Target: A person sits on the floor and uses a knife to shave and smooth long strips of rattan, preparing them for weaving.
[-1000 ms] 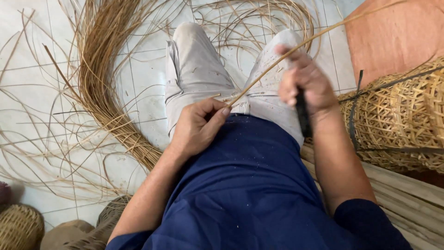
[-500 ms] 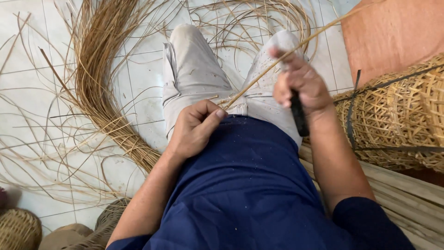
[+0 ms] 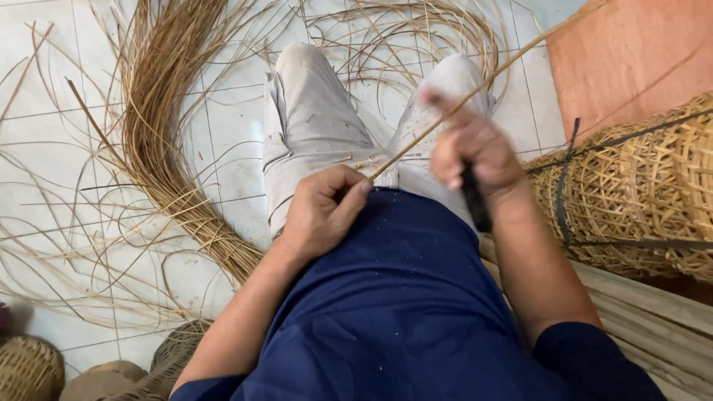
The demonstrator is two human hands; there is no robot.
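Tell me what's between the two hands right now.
In the head view, a thin rattan strip spans the gap from the left hand up past the right hand, which grips a dark tool handle; pale trousers lie underneath.

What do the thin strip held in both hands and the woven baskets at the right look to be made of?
The strip looks like split rattan or cane: tan, matte, thin and springy, matching the loose bundle on the tiled floor. The baskets look woven from the same straw-coloured fibre in an open lattice, bound by dark bands, perhaps plastic strapping. The exact plant cannot be told.
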